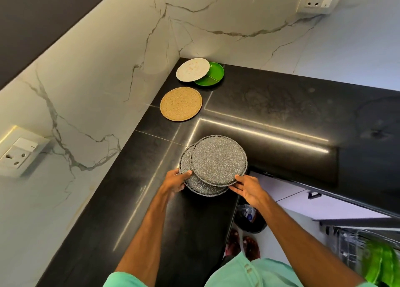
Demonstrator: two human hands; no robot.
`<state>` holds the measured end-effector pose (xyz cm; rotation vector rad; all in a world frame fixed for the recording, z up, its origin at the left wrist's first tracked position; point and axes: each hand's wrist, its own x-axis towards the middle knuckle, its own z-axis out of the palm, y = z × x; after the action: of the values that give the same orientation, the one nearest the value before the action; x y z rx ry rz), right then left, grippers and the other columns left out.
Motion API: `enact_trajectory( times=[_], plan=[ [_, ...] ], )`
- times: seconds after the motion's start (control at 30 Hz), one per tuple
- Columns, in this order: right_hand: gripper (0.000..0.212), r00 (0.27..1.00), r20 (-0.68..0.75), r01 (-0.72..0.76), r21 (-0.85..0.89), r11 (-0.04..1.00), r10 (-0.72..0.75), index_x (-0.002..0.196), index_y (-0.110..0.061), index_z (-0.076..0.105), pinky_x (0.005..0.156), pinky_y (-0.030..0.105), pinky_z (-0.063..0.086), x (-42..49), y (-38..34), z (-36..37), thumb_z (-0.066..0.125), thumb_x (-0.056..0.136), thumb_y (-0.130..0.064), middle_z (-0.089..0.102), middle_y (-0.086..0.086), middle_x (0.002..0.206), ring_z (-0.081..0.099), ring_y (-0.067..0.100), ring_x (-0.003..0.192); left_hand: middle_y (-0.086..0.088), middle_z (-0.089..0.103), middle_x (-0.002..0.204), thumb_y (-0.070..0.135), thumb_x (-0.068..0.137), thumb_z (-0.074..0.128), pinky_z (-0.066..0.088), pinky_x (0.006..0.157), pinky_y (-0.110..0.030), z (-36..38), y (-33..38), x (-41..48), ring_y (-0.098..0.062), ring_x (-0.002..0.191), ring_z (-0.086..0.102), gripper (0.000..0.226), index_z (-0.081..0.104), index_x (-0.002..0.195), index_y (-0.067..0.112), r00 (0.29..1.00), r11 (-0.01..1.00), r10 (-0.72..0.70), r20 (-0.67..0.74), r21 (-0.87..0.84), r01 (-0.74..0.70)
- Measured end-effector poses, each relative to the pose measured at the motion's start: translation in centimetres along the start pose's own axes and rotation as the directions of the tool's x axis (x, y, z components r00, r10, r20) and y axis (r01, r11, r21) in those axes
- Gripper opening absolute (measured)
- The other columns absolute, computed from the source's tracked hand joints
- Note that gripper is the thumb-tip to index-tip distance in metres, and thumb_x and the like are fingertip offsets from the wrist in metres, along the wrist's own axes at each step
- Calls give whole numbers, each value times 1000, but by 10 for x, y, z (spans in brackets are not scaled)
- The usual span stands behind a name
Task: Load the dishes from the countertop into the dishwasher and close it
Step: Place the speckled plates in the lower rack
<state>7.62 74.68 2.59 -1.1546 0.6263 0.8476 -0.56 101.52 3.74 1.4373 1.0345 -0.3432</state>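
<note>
Left hand point(176, 179) grips the lower grey plate point(195, 184); right hand point(249, 188), fingers spread, touches the top plate point(218, 160) on the worktop point(270, 96).

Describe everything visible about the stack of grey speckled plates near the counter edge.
The grey speckled plates are round and flat with raised rims, matte and stone-like in look. At least two lie stacked but offset, the upper one shifted up and right. They rest on the black countertop near its inner corner edge. The left hand touches the lower plate's left rim; the right hand touches the upper plate's near rim. Whether either grip is closed is unclear.
</note>
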Motion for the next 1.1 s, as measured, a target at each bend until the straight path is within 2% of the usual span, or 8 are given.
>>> enact_trajectory(
  times=[0.07,0.13,0.2,0.4,0.67,0.83,0.97,1.1],
  plan=[
    [21,999,30,11,61,998,-12,117,-1,60,77,39,59,-11,-4,-8,61,96,1,69,15,112,69,27,91,-13,69,105,24,88,76,53,63,-29,6,2,-22,-20,81,62,42,64,121,1,997,992,38,60,-126,-30],
    [14,998,38,44,92,995,-48,108,-6,62,70,33,59,-27,-9,-19,63,95,-1,70,9,101,67,20,83,-10,72,119,19,94,70,58,86,-42,15,-3,-45,-27,103,68,39,60,129,6,994,964,76,81,-262,-53],
    [15,995,20,92,109,990,-95,104,-10,62,65,29,57,-44,-14,-34,63,94,1,69,4,90,64,17,75,-10,72,122,18,95,67,56,95,-46,22,-10,-64,-29,112,67,39,59,132,8,993,943,89,81,-327,-58],
    [27,983,-44,184,244,952,-179,119,-10,60,61,26,57,-100,-9,-101,64,93,-1,70,4,97,64,16,76,-5,74,112,17,99,61,62,73,-30,57,-18,-100,-17,94,72,27,61,125,9,981,907,111,162,-420,-33],
    [31,921,-257,369,336,866,-292,120,-10,59,76,32,57,-176,35,-206,68,90,-3,72,6,102,68,18,82,-3,73,118,22,95,67,57,91,-43,151,-32,-127,-18,108,69,29,62,122,14,942,961,212,261,-229,-153],
    [33,800,-486,515,253,819,-353,119,-10,60,62,26,56,-234,73,-281,70,89,-2,73,4,98,70,14,73,-12,74,100,22,89,76,59,79,-41,215,-63,-166,-23,90,70,21,67,103,10,905,961,272,328,-45,-273],
    [41,722,-604,550,203,810,-339,126,-3,59,55,22,54,-273,109,-336,73,87,-1,69,10,102,67,13,67,-14,72,92,15,86,79,59,63,-26,273,-96,-209,-20,80,69,16,66,93,8,898,959,233,374,62,-275],
    [44,668,-670,563,172,808,-323,126,6,57,49,23,52,-314,151,-396,74,84,5,68,18,100,65,12,58,-9,66,82,19,82,83,61,67,-32,333,-141,-252,-19,78,67,24,62,89,8,875,936,214,434,166,-312]
  ],
)
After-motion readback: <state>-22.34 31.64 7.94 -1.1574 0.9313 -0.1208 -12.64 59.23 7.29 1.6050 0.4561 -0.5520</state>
